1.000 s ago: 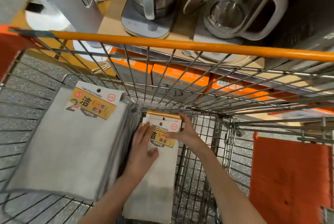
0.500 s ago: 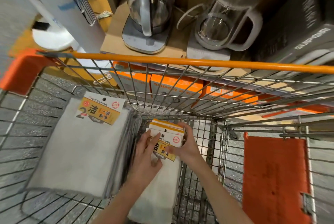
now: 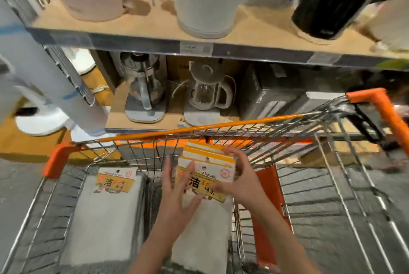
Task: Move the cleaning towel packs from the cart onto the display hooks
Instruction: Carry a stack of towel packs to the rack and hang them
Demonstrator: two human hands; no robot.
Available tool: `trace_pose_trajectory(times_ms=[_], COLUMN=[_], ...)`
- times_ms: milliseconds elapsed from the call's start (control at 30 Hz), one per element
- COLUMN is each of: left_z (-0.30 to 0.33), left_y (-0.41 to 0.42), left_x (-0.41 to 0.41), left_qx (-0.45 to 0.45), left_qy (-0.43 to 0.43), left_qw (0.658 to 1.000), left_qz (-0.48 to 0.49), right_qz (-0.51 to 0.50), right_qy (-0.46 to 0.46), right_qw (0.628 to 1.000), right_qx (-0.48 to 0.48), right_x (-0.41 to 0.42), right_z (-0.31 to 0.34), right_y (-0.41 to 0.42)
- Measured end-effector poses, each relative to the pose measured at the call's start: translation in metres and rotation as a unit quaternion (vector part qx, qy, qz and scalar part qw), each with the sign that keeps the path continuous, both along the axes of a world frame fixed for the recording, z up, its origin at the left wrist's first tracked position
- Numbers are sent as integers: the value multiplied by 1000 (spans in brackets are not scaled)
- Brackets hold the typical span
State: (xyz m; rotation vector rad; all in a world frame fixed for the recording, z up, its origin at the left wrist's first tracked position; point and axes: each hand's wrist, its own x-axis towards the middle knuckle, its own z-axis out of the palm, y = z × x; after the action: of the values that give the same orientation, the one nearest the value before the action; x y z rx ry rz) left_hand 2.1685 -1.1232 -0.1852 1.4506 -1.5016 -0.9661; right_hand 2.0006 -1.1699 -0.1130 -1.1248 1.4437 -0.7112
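Head view: a bundle of towel packs (image 3: 207, 169) lifted at the front of the cart (image 3: 321, 163), header cards fanned, cloth hanging down below. Right hand (image 3: 241, 182) curled round the bundle's right edge, thumb pinching the top card. Left hand (image 3: 177, 187) spread wide, straight fingers pressing the bundle's left side and face. A second stack (image 3: 108, 214) lying flat in the cart, to the left, untouched. Shelf (image 3: 155, 37) above with kettles (image 3: 143, 88); no display hooks in sight. Probably light and floppy below, stiff only at the cards, and glossy enough to slide apart. Best taken at the cards, squeezed together near the hang holes, cloth left to dangle. Risk: packs slipping out of the fan when carried.
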Motion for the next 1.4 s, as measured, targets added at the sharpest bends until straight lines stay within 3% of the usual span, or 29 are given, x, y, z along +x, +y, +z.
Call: trace_pose_trajectory(times_ms=[167,333,600,767,1100,1233,1400], left_z=[88,162,254,285,327,333,341], left_y=[-6,-1,30,75,215,286,388], left_x=[-11,-23,-54,-82,-147,-169,-188], left_qx=[10,-37,-131,-70,-48,-31,-18], left_qy=[-33,-36,73,183,245,245,227], left_qw=[992,975,935,878,752,700,608], left_qz=[-124,-215,-320,-436,-610,-670,-760], right_qz=[-55,-131,-264,-355,-551,-624,-748], right_qy=[-8,26,31,50,241,252,195], right_qw=[997,985,945,907,739,666,525], right_qx=[-55,-113,-188,-223,-303,-320,-357], right_x=[-26,-37,-48,-45,-30,-22,-3], right_z=[90,169,270,303,329,331,321], right_y=[30,78,176,252,428,501,605])
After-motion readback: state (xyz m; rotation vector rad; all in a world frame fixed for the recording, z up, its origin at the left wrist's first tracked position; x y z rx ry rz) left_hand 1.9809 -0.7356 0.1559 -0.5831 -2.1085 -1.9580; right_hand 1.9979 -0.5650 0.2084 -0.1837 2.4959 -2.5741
